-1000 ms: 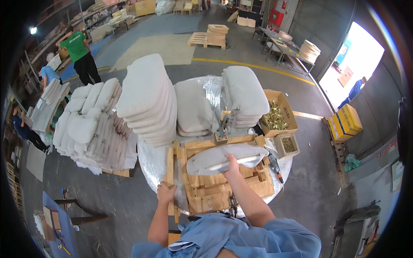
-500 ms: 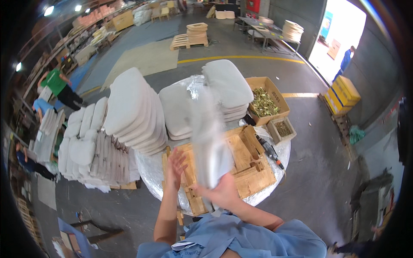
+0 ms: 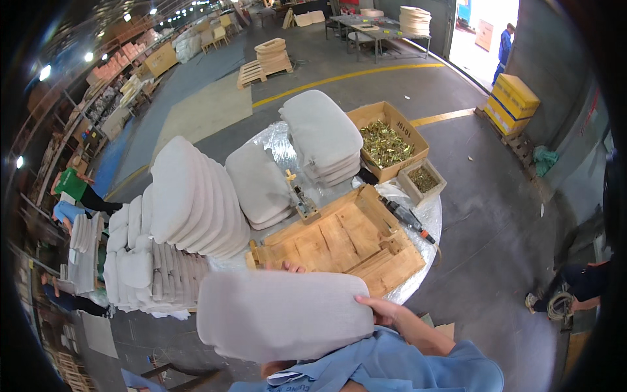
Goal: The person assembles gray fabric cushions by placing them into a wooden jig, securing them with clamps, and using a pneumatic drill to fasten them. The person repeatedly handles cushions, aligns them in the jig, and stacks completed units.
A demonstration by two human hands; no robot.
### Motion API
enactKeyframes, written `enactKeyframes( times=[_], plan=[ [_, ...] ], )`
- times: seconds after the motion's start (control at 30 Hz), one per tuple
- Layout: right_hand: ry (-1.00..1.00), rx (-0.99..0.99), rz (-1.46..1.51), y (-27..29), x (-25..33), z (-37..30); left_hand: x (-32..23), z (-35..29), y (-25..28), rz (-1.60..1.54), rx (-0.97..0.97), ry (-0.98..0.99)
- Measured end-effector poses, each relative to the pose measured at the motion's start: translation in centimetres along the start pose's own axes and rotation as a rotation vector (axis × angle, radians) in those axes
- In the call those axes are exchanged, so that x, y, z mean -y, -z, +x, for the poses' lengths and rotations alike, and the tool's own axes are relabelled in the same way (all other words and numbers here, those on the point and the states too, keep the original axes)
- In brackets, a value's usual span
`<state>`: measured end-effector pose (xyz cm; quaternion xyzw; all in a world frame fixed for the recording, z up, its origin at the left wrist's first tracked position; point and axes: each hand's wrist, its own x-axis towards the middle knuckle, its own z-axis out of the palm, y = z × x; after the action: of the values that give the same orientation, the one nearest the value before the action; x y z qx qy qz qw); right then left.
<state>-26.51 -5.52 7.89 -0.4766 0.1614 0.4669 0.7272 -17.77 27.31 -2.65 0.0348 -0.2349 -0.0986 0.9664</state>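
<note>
A pale grey padded seat cushion is held flat in front of my body, low over the near edge of the round table. My right hand grips its right end, thumb on top. Of my left hand only some fingers show past the cushion's far edge; the rest is hidden underneath. Just beyond lies a shallow wooden jig with raised sides and a metal toggle clamp at its far side. A power screwdriver with an orange tip rests along the jig's right side.
Tall cushion stacks stand left and beyond the jig, with another stack at the far side. A cardboard box of brass-coloured metal parts and a small box of screws sit far right. A person's legs show at right.
The cushion, upright and blurred over the jig before, now lies level close to my body. My left hand, formerly free beside it, is now under it. The view has shifted.
</note>
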Motion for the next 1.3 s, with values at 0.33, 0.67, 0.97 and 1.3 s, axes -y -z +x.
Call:
enactKeyframes(
  times=[0.33,0.67,0.97,1.3],
  plan=[
    [0.746,0.070,0.643,-8.2,21.4,3.9,7.1,19.4,-16.4,0.674,-0.869,-0.124],
    [0.829,-0.281,0.421,-4.6,42.0,17.8,6.5,2.1,-8.9,0.921,-1.294,0.165],
    [0.553,-0.339,0.218,2.7,10.9,14.3,-5.7,7.5,0.2,0.879,-1.234,-0.058],
    [0.168,-0.730,0.566,6.7,-6.5,-1.2,-16.3,19.7,12.6,0.729,-1.639,-0.261]
  ],
)
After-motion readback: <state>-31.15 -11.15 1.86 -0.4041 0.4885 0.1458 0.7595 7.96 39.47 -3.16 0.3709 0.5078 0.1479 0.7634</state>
